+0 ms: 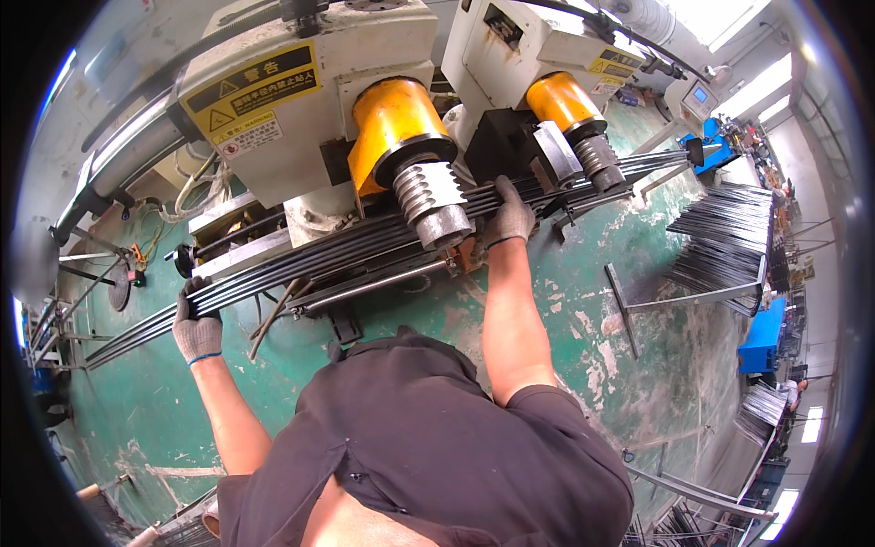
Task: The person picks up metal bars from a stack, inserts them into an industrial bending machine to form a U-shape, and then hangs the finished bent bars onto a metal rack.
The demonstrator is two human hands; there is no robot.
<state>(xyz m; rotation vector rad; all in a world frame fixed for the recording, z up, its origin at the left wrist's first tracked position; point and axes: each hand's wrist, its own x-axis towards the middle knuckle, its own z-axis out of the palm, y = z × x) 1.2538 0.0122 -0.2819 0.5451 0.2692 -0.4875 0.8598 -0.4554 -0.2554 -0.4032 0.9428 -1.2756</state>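
Note:
Several long, thin dark metal rods (273,275) run side by side across the front of a bending machine. My left hand (198,325), in a knitted glove with a blue cuff edge, grips them near their left end. Farther right, my right hand (511,215), gloved too, has its fingers over the rods between the two machine heads. Between my hands, a grooved steel forming die (429,198) hangs below an orange cylinder (400,123), over the rods. A second grooved die (598,161) sits right of my right hand, under another orange cylinder (564,102). My right palm's contact is hidden.
Two pale machine housings (273,116) with yellow warning labels rise ahead. A steel bar (383,284) and a bracket lie low on the near side. At right, a rack holds a stack of dark rods (724,239), near a blue bin (762,335). A person (794,393) is far right.

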